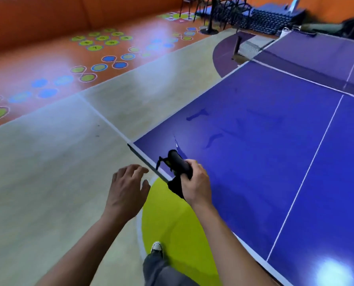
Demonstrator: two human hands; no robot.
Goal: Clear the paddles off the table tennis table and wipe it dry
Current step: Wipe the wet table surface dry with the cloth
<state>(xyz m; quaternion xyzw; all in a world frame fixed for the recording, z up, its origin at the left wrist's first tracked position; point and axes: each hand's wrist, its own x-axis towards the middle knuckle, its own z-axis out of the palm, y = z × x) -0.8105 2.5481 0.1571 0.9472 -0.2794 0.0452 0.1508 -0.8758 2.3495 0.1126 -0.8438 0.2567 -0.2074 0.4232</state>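
The right grip (pixel 196 182) is clamped round a black rolled cloth-like bundle (pixel 177 162) over the near edge of the blue counter (pixel 254 172), close to its left corner. It is probably placed there to wipe the dark wet streaks (pixel 196 115). The left grip (pixel 126 188) hovers off the edge with fingers apart, holding nothing. No paddles are visible.

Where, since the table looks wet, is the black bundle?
Head view: the black bundle is held in the right hand over the table's near edge, by its left corner.
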